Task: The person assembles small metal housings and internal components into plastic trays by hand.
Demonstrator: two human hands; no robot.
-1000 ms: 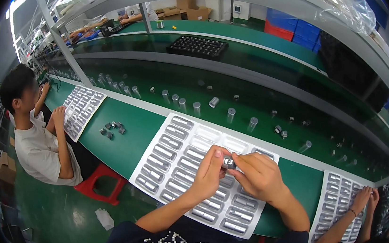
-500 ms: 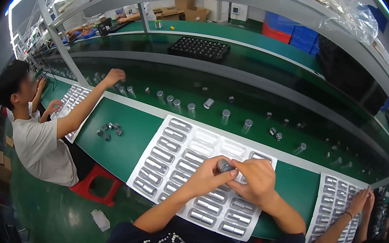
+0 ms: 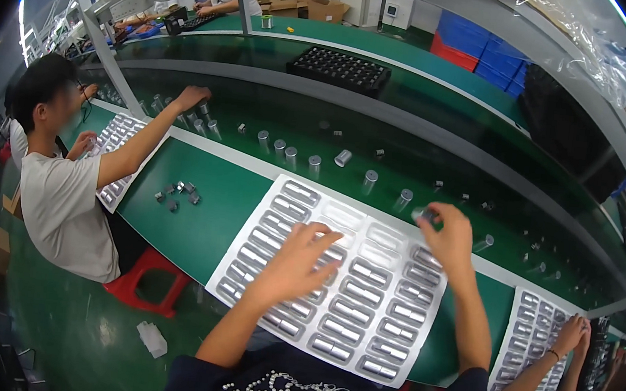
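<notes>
Nearest us, the white tray (image 3: 366,232) reaches the tabletop's (image 3: 211,188) front edge, its recesses cradling silver cylinders (image 3: 347,310), presumably so they cannot roll. Our left hand (image 3: 297,262) hangs over the tray, fingers loosely spread, and we see nothing in it. By the tray's far right corner, our right hand (image 3: 450,237) pinches a blurred grey part (image 3: 427,217) between thumb and fingers, a grip that likely suits so small a piece. Past the tabletop's far edge, we see more cylinders (image 3: 370,177), mostly upright on a green strip (image 3: 416,157), perhaps because standing keeps them put.
</notes>
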